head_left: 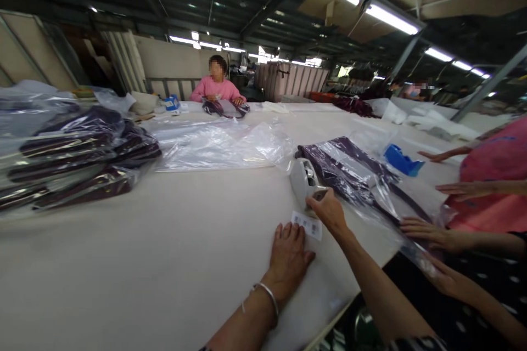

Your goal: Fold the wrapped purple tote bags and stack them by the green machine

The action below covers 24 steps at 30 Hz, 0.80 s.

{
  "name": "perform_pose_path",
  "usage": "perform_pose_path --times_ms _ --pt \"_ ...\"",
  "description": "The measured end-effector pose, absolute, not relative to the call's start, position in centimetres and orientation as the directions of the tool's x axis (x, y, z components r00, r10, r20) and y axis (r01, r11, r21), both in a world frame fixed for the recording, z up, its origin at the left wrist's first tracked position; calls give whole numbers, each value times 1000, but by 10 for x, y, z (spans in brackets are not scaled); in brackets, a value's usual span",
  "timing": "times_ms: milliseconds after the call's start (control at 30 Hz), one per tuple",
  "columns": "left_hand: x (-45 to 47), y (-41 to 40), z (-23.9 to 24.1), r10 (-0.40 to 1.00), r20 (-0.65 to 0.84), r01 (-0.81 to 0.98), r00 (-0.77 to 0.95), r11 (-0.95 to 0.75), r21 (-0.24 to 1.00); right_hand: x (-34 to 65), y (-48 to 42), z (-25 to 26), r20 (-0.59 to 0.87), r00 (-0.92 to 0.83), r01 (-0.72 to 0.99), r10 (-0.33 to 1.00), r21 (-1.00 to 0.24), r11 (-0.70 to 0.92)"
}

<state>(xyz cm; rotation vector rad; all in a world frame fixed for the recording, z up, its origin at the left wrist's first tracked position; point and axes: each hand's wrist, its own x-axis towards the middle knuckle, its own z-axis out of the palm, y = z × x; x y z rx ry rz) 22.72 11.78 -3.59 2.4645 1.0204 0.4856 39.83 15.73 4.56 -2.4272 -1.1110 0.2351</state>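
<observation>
Tape dispenser (300,182) sits clamped by right-hand fingers (328,201), left-hand fingers (287,231) lying flat, touching a printed label (312,226).

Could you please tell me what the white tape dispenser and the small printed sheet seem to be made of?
Tape dispenser: probably hard plastic, smooth, judging by its evenly coloured, rounded shell. Printed sheet: likely thin paper, matte-looking, since it lies flat with dark print; coated label stock is possible.
</observation>
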Motion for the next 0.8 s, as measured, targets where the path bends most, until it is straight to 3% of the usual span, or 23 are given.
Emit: perform_pose_path --times_ms 200,400,500,633,733,800 --pt "225 117 -31 734 145 548 664 -609 574 394 150 15 4 624 678 781 -500 -539" --pt "222 121 -42 752 159 481 640 -553 680 393 143 -25 74 631 533 773 -765 -362" --pt "222 124 -49 781 151 434 605 -483 761 398 130 -19 187 655 477 732 -854 -209" --pt "228 127 -54 859 114 401 498 -345 849 378 105 3 423 689 572 588 -816 -84" --pt "231 132 -49 893 144 341 426 -306 889 342 106 16 468 574 593 672 -803 53" --pt "225 144 -42 912 191 217 362 -282 934 317 126 24 378 522 460 764 -880 121"
